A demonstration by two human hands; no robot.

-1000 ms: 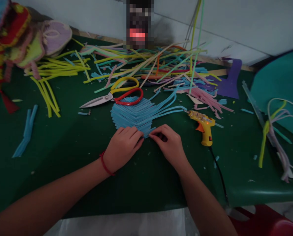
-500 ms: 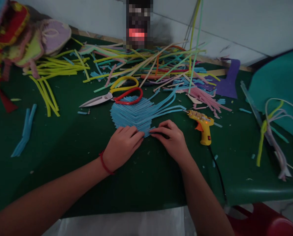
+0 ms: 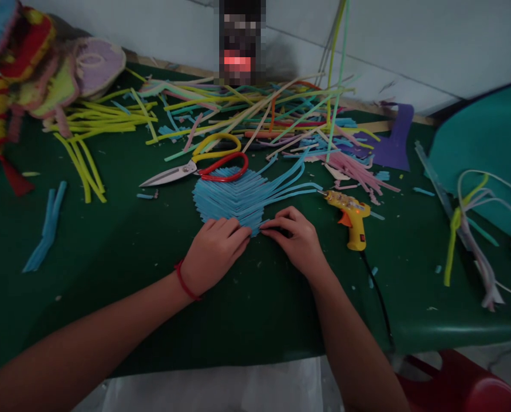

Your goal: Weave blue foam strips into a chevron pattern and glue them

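Observation:
A flat heart-like piece made of glued blue foam strips (image 3: 233,197) lies on the green table (image 3: 109,274), with loose blue ends trailing to the right. My left hand (image 3: 214,254), a red string on its wrist, presses curled fingers onto the piece's near edge. My right hand (image 3: 296,240) pinches the blue strip ends at the piece's lower tip, fingers pressed together. A yellow glue gun (image 3: 352,220) lies just right of my right hand, its black cord running toward the table's front edge.
Red-and-yellow handled scissors (image 3: 195,166) lie behind the blue piece. A heap of coloured foam strips (image 3: 255,114) fills the back. Yellow strips (image 3: 87,149) and blue strips (image 3: 44,229) lie left. Stuffed foam figures (image 3: 32,74) sit far left; teal sheet (image 3: 482,149) right.
My right hand has slid slightly forward along the piece's tip; my left hand stays pressed on it. The view has shifted a little.

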